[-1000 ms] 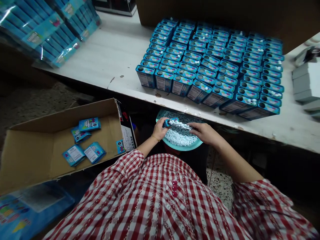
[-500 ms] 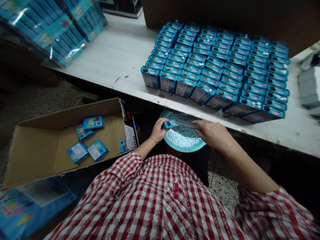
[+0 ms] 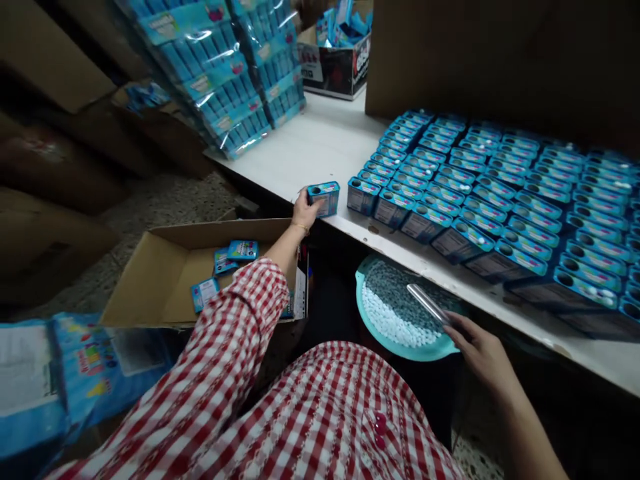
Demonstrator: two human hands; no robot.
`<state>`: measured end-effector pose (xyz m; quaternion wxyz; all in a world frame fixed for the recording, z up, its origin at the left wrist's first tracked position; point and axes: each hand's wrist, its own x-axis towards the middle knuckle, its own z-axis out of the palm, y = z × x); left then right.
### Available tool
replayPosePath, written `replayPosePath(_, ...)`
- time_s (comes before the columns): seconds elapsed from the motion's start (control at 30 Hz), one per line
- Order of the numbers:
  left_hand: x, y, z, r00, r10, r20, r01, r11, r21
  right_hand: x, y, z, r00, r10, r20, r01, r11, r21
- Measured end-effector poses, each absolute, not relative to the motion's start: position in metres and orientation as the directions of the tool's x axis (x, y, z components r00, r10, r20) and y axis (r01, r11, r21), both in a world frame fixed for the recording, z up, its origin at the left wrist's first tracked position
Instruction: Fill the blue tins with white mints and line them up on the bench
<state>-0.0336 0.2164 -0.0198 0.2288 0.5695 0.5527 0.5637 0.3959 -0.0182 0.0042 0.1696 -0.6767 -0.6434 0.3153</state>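
My left hand (image 3: 303, 212) grips a small blue box (image 3: 324, 198) with a round hole in its top, held at the near edge of the white table (image 3: 320, 143), just left of a large block of like blue boxes (image 3: 480, 193). My right hand (image 3: 480, 350) holds a clear narrow scoop (image 3: 427, 303) over a teal bowl (image 3: 407, 350) of small white and pale blue pellets (image 3: 395, 310) that rests under the table's edge by my lap.
An open cardboard box (image 3: 165, 280) with a few blue packets (image 3: 235, 257) stands at my left. Wrapped bundles of blue boxes (image 3: 225, 73) lean at the table's far left. A brown cardboard wall (image 3: 500, 60) rises behind the rows. Blue printed bags (image 3: 55, 373) lie at lower left.
My left hand carried the blue box away from the bowl up to the table edge beside the rows. My right hand stayed near the bowl with the scoop. The view swung left.
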Motion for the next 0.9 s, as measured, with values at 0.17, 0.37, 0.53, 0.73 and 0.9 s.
replayPosePath(0.17, -0.045, 0.258, -0.031, -0.208, 0.910, 0.358, 0.298, -0.290, 0.909, 0.396, -0.017, -0.011, 0.019, 0.966, -0.258, 0.734, -0.189, -0.652)
replayPosePath(0.37, -0.161, 0.194, -0.041, -0.623, 0.675, 0.395, 0.486, -0.062, 0.872, 0.405, -0.011, -0.035, 0.057, 0.937, -0.346, 0.738, -0.273, -0.618)
replayPosePath(0.53, -0.202, 0.093, -0.080, -0.401, 0.911, -0.096, 0.601, 0.341, 0.723, 0.394, -0.008, -0.035, 0.074, 0.923, -0.378, 0.750, -0.301, -0.589)
replayPosePath(0.73, -0.130, 0.016, -0.126, 0.363, 0.858, -0.365, 0.731, -0.019, 0.683, 0.375, -0.003, -0.029, 0.058, 0.924, -0.378, 0.694, -0.309, -0.651)
replayPosePath(0.9, -0.122, 0.017, -0.126, 0.229, 0.825, -0.517, 0.862, 0.075, 0.501, 0.370, 0.005, -0.033, 0.041, 0.927, -0.372, 0.657, -0.306, -0.689)
